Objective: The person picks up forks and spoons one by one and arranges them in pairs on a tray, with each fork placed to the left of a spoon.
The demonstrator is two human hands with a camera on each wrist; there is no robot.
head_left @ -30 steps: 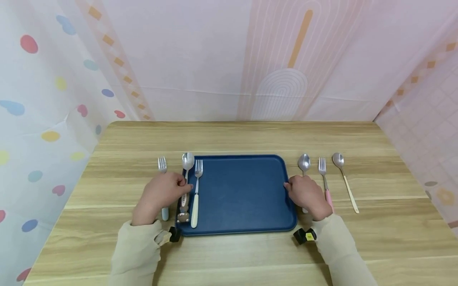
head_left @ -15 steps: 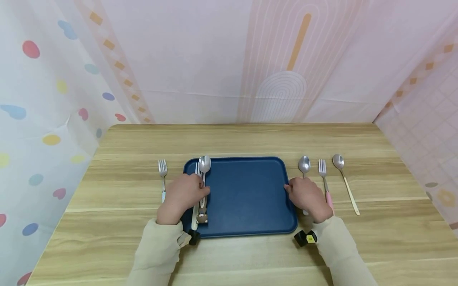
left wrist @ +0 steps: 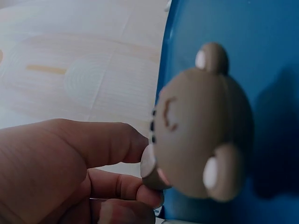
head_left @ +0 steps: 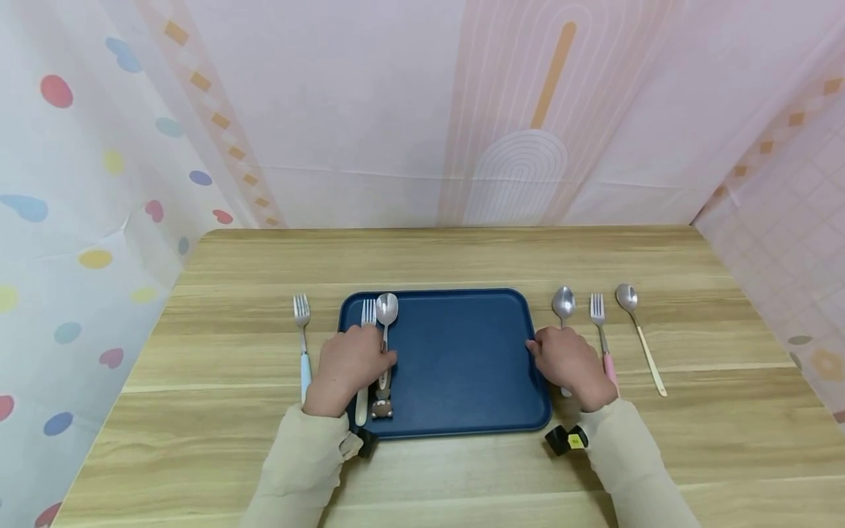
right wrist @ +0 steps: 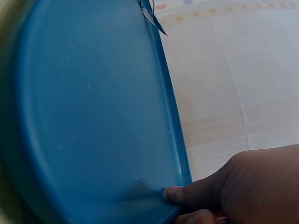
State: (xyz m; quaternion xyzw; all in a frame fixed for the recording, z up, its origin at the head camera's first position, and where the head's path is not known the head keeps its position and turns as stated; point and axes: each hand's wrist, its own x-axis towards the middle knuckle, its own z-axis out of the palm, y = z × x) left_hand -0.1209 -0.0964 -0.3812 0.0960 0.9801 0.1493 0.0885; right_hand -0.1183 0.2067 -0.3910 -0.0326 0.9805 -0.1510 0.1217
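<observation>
My left hand point(head_left: 350, 363) pinches a spoon point(head_left: 386, 309) by its brown handle, over the left part of a blue tray point(head_left: 462, 367). In the left wrist view the bear-shaped handle end point(left wrist: 205, 126) looms large, with thumb and finger at its neck. Just left of the spoon, a fork point(head_left: 361, 409) with a cream handle lies in the tray, its middle covered by the hand. My right hand point(head_left: 569, 359) grips the tray's right edge. From the right wrist, its thumb point(right wrist: 175, 195) shows pressed inside the rim, with other fingers curled below.
A fork with a light blue handle point(head_left: 306, 374) lies on the wooden table point(head_left: 429, 257) left of the tray. To the right are a spoon point(head_left: 564, 302) partly under my right hand, a pink-handled fork point(head_left: 608, 367) and a cream-handled spoon point(head_left: 650, 359). A patterned curtain point(head_left: 370, 110) hangs behind.
My left hand has carried the bear spoon rightward from the tray's left edge, across the cream-handled fork, to that fork's right side. The right hand stays at the tray's edge.
</observation>
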